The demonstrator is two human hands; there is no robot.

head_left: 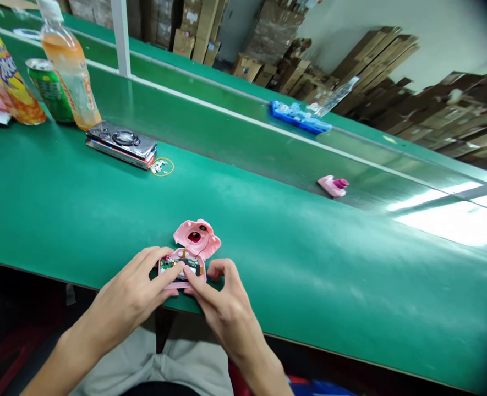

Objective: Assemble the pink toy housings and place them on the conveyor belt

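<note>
A pink plastic casing (204, 278) lies near the table's front edge, with a green circuit board (169, 263) showing inside it. My left hand (133, 283) grips its left side, fingers bent round the edge and one fingertip on the board. From the right, my right hand (226, 300) holds the casing, its index finger pressing on the inside and its thumb by the near edge. Just beyond sits the matching pink cover (197, 236), lying open with dark round openings and a thin wire running to the casing. My fingers hide part of the board.
Left of centre, a phone (121, 137) rests on a flat box beside a yellow ring (162, 167) with small white bits. Bottles (67, 71) and a green can (51, 91) stand far left. A pink part (333, 186) and a blue tray (299, 117) lie on the conveyor.
</note>
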